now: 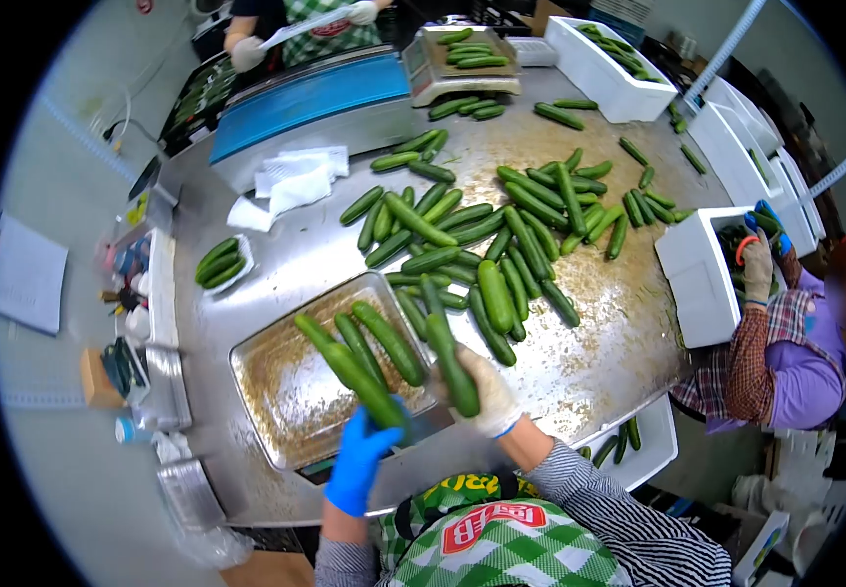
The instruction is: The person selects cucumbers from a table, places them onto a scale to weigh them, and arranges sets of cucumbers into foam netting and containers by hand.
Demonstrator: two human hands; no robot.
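My left hand (359, 458), in a blue glove, is closed round the lower end of a long cucumber (353, 377) above the metal tray (271, 416). Two more cucumbers (389, 342) lie in the tray's right part. My right hand (487, 393), in a whitish glove, grips a darker cucumber (450, 364) just right of the tray. Beyond my hands, a big loose pile of cucumbers (496, 293) covers the middle of the steel table (599, 382). On the left, a small white tray (237, 279) holds several cucumbers.
White paper towels (296, 186) lie near a blue-topped machine (311, 98). A scale (462, 73) bearing cucumbers stands at the back. White foam boxes (702, 284) line the right side, where a person's gloved hands reach into one. Another person stands across the table.
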